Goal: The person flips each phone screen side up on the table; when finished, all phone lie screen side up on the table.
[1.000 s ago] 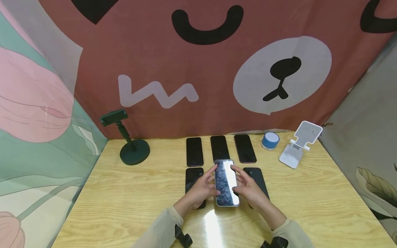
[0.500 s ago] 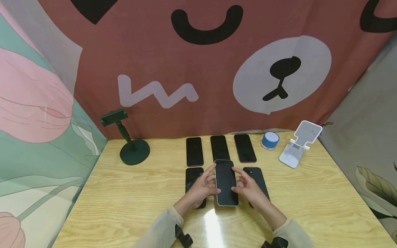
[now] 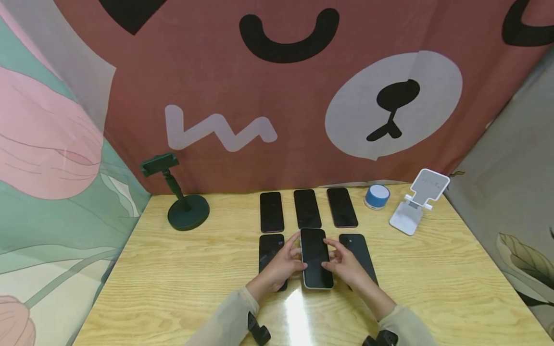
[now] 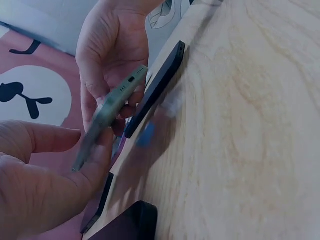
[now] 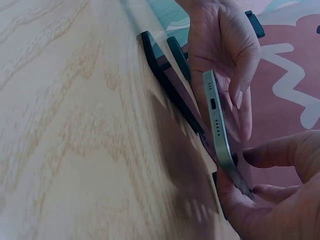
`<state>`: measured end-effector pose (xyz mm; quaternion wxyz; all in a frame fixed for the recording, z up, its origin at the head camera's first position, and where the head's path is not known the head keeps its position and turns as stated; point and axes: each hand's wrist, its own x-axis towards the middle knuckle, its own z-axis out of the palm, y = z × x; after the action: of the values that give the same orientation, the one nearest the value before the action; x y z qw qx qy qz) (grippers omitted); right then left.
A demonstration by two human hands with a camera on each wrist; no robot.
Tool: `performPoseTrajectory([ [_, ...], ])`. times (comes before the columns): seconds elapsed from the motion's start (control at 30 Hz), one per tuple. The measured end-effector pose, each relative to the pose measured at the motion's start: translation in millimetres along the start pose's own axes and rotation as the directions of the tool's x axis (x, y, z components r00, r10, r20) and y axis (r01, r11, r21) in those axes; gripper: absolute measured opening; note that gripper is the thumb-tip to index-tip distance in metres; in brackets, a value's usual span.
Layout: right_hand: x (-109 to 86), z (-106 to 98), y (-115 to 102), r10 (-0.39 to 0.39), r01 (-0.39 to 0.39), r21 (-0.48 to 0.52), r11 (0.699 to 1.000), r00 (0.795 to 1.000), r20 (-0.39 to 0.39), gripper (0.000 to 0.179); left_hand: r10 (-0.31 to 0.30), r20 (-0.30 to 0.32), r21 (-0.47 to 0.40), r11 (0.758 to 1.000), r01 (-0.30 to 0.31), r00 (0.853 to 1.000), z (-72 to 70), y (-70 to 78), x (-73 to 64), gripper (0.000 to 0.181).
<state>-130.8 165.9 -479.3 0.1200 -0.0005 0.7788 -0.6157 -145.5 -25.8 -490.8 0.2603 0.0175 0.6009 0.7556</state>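
Both hands hold one smartphone [image 3: 317,259], screen up and dark, just above the table. Its pale green metal frame and charging port show in the left wrist view, on the smartphone's bottom edge [image 4: 131,80]. My left hand [image 3: 281,265] grips the left side, thumb on the screen's edge. On the opposite side, my right hand [image 3: 347,266] pinches it with thumb above and fingers along the edge and underneath. A dark phone [image 3: 269,252] lies partly hidden under the left hand. Beside the right hand lies another dark phone [image 3: 360,252], with its camera end away from me.
Along the back lie a left black phone [image 3: 271,212], a middle black phone [image 3: 307,208] and a right black phone [image 3: 342,207]. A green phone stand [image 3: 187,212] is at left. A blue-and-white cylinder [image 3: 377,196] and a white folding stand [image 3: 407,217] are at right.
The bright reflection on the held smartphone's screen has gone, leaving it dark, as its tilt changed. Its far edge has come slightly nearer, uncovering the middle back phone's lower end. Both hands keep their grip.
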Motion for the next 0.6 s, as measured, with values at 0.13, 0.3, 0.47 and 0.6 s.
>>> performPoseTrajectory([
  [0.13,1.7,3.5,2.3,0.020,-0.020,-0.048,0.999,1.000,-0.015,0.063,-0.011,-0.013,-0.014,1.000,0.010,1.000,1.5,-4.2,2.5,0.090],
  [0.3,3.3,9.0,5.0,0.000,-0.005,-0.156,0.988,0.999,-0.036,0.062,-0.015,-0.015,-0.009,1.000,0.015,1.000,5.1,-6.2,4.9,0.095],
  [0.47,3.8,12.3,4.8,-0.011,-0.005,-0.231,0.973,0.998,-0.068,0.061,-0.003,-0.010,0.024,1.000,0.003,1.000,8.6,-5.2,3.8,0.096],
  [0.6,4.0,12.8,3.8,-0.009,-0.009,-0.260,0.966,0.998,-0.068,0.063,0.010,-0.023,0.089,0.996,-0.008,1.000,9.7,-6.4,3.4,0.097],
])
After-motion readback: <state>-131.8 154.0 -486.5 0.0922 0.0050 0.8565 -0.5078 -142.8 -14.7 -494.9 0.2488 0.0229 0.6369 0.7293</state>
